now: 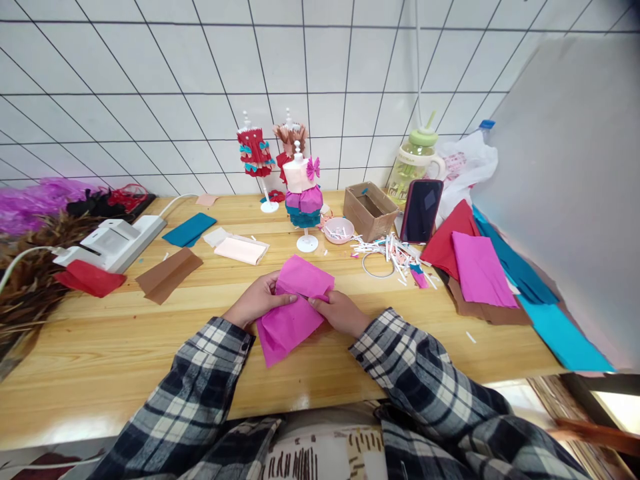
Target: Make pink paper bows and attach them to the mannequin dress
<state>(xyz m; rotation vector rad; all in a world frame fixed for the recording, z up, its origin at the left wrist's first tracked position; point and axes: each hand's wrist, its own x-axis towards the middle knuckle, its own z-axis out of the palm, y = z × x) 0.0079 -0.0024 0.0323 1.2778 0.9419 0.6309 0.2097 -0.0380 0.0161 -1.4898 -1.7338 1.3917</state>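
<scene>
A sheet of magenta crepe paper (290, 328) is held over the front middle of the table, creased across its centre. My left hand (257, 298) is closed on its left side, thumb on top and fingers underneath. On the right edge, my right hand (343, 312) pinches the same paper, its thumb near the crease. Just beyond stands a small white dress form (303, 187) in a pale pink top, a magenta and teal ruffled skirt and a magenta bow. Folded pale pink paper (241, 249) lies past my left hand.
Two more dressed forms, one in red (254, 150), stand behind. Rightward are a pink bowl (339, 231), a cardboard box (370, 210), paper scraps (395, 253), a phone (421, 211), a green-lidded bottle (415, 163) and stacked coloured papers (483, 270). A power strip (117, 243) and brown paper (169, 273) lie left.
</scene>
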